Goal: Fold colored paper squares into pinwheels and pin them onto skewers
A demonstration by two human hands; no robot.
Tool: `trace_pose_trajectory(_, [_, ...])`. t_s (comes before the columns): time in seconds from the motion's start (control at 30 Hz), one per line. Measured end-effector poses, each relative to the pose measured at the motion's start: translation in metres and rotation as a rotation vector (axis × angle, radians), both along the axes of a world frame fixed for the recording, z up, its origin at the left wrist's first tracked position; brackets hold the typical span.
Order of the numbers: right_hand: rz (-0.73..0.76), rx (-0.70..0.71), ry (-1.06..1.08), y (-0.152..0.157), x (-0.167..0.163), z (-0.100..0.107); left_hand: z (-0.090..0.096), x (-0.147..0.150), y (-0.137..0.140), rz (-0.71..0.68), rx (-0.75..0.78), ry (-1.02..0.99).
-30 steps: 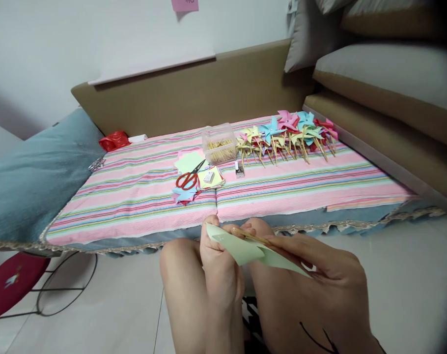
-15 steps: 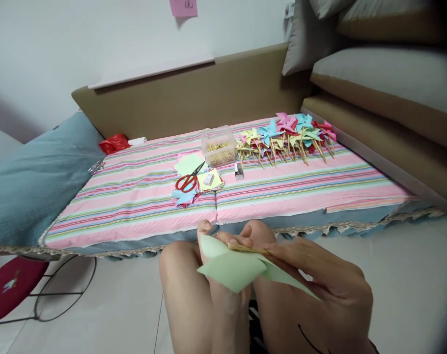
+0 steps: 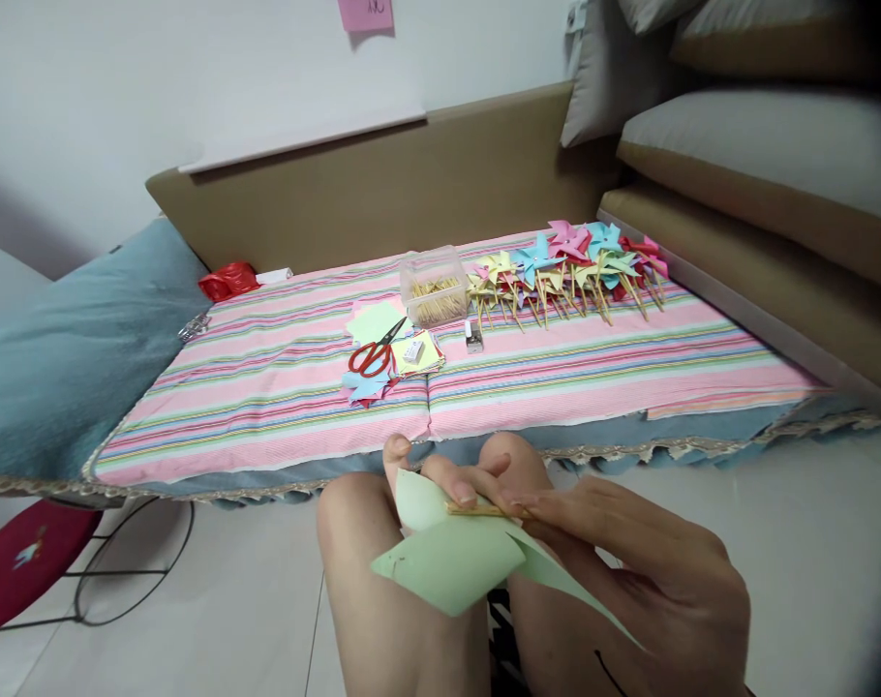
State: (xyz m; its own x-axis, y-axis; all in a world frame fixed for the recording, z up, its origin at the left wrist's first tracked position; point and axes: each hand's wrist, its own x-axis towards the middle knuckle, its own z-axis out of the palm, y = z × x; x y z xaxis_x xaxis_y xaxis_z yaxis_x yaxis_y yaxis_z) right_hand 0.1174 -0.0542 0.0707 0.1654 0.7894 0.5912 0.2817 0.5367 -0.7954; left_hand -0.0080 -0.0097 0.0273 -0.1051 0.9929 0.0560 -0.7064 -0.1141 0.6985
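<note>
A light green paper pinwheel (image 3: 451,561), cut with slits into pointed blades, is held above my lap. My left hand (image 3: 447,474) is partly hidden behind the paper; it grips the paper, its fingertips at the upper edge. Across the middle of the paper lies a short wooden stick (image 3: 476,509), with left fingertips against it. The fingers of my right hand (image 3: 651,561) are closed on the stick's right end, and a green blade hangs below them. Small dark marks show on the left blade's tip.
On the striped bed cover (image 3: 266,387) lie red-handled scissors (image 3: 372,358), cut paper (image 3: 382,319), a small white box (image 3: 413,351), a stapler-like item (image 3: 473,337), a clear box of sticks (image 3: 435,290) and several finished pinwheels (image 3: 567,261). A red stool (image 3: 34,561) stands at left.
The paper has tilted, its left blade swinging down and left and showing more of its face. My right hand has shifted slightly right and down. Both hands keep their hold.
</note>
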Motion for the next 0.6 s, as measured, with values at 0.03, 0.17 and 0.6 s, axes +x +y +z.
trace_pose_trajectory(0.03, [0.004, 0.001, -0.007, 0.000, 0.000, 0.000, 0.002, 0.000, 0.001, -0.030, 0.064, -0.025])
trace_pose_trajectory(0.17, [0.019, 0.017, -0.035, 0.000, 0.002, -0.002, 0.008, -0.001, 0.004, -0.213, 0.186, -0.080])
trace_pose_trajectory(0.6, [0.022, -0.053, -0.019, -0.006, 0.000, -0.016, 0.003, 0.009, 0.002, 0.030, -0.016, -0.029])
